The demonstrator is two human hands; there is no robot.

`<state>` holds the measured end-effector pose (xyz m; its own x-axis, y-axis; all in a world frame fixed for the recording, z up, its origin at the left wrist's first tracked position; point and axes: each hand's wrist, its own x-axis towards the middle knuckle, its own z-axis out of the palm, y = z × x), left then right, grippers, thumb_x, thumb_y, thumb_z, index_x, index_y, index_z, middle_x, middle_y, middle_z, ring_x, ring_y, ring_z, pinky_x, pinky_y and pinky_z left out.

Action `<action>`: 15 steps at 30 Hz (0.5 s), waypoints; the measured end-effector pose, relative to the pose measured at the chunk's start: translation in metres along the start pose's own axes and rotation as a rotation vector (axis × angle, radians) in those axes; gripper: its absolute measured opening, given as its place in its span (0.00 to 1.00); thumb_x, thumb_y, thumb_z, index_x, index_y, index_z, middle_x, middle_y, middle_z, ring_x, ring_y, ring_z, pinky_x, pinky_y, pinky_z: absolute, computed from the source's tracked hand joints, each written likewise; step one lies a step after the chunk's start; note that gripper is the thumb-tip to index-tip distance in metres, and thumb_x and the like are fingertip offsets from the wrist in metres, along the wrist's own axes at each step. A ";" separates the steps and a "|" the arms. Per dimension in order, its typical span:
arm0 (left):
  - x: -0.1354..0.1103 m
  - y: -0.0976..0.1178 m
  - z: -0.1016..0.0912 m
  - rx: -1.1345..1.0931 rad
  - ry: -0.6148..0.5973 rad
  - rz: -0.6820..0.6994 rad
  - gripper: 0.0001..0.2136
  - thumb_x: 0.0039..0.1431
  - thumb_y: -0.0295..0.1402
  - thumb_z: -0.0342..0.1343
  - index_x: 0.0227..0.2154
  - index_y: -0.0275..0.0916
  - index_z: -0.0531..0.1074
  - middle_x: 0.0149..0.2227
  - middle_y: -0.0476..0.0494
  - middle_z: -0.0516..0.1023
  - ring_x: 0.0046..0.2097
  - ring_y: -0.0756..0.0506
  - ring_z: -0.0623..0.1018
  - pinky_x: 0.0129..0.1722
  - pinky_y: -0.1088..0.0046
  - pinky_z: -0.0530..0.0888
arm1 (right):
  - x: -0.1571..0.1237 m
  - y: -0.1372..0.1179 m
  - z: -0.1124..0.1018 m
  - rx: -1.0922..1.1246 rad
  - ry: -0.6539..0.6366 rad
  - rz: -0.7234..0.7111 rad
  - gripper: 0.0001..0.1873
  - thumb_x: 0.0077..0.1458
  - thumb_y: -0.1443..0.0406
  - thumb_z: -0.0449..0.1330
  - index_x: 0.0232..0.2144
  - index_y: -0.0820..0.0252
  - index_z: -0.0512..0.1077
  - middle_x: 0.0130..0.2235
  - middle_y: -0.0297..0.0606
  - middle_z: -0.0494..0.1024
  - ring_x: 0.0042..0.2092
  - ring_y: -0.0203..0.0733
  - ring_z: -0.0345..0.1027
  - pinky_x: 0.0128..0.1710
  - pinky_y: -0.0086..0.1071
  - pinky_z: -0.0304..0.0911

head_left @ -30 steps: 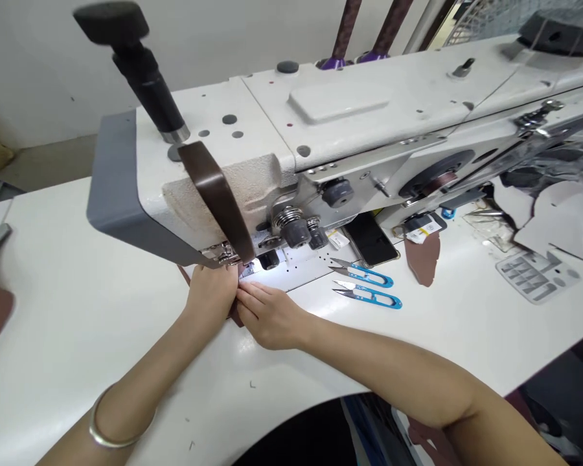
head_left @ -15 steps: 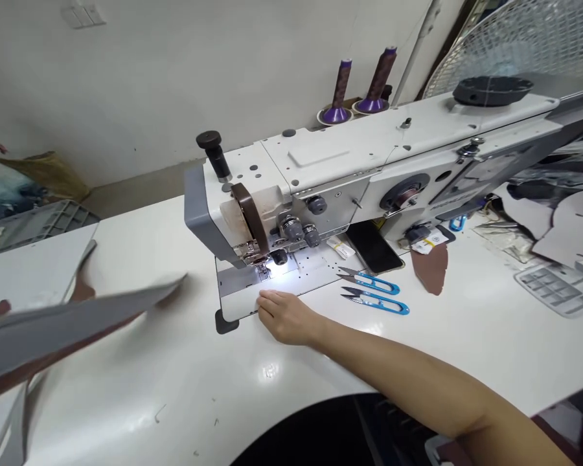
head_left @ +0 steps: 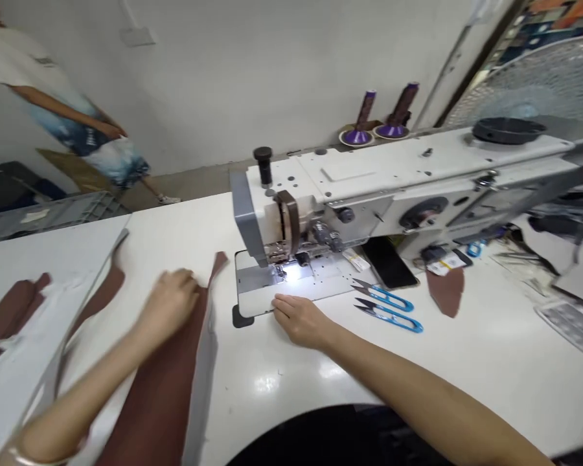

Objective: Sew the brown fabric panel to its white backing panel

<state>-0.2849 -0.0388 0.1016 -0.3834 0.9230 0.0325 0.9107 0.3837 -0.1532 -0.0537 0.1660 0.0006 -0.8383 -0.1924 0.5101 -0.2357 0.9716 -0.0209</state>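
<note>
My left hand (head_left: pixel 171 303), blurred by motion, has its fingers curled at the upper left edge of a long brown leather piece (head_left: pixel 162 382). Pale grey backing shows along the piece's raised right side, and its pointed tip stands close to the sewing machine bed. My right hand (head_left: pixel 298 318) rests at the front edge of the machine's bed plate (head_left: pixel 257 299), fingers closed together; whatever lies under the fingertips is hidden. Just behind it, the lit needle area of the sewing machine (head_left: pixel 291 268) shows no leather under the presser foot.
Two blue thread snips (head_left: pixel 391 317) lie right of my right hand, before a black phone (head_left: pixel 389 262). A brown scrap (head_left: pixel 445 291) is farther right. More cut pieces (head_left: pixel 10 317) lie at left. Thread cones (head_left: pixel 364 116) stand behind. A person (head_left: pixel 63 103) is at far left.
The leather piece has come rightward and lower, its brown face now showing. My left hand has entered view on it. The camera view has shifted left; my right hand stays at the bed edge.
</note>
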 end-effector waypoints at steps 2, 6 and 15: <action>-0.021 0.026 0.030 -0.172 0.076 0.009 0.18 0.64 0.30 0.41 0.37 0.28 0.77 0.48 0.31 0.73 0.52 0.38 0.70 0.55 0.59 0.68 | -0.001 0.000 -0.002 0.005 0.070 -0.010 0.15 0.61 0.74 0.45 0.32 0.69 0.72 0.40 0.49 0.75 0.45 0.46 0.68 0.41 0.38 0.70; -0.064 0.057 0.062 -0.358 0.032 -0.108 0.21 0.67 0.33 0.38 0.56 0.33 0.67 0.62 0.34 0.58 0.64 0.38 0.56 0.61 0.51 0.59 | 0.005 -0.011 -0.007 -0.048 0.098 -0.083 0.14 0.58 0.76 0.48 0.41 0.75 0.72 0.47 0.55 0.73 0.51 0.54 0.66 0.48 0.43 0.69; -0.067 0.094 0.054 -0.252 -0.149 -0.175 0.25 0.59 0.24 0.42 0.60 0.36 0.63 0.65 0.30 0.49 0.65 0.27 0.43 0.58 0.37 0.51 | 0.091 -0.052 0.028 -0.143 -0.126 -0.285 0.24 0.62 0.67 0.47 0.56 0.81 0.63 0.56 0.59 0.66 0.59 0.59 0.59 0.56 0.46 0.62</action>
<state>-0.1815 -0.0662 0.0314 -0.5384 0.8354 -0.1108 0.8314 0.5480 0.0918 -0.1316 0.0940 0.0246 -0.8048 -0.4656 0.3680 -0.4050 0.8842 0.2329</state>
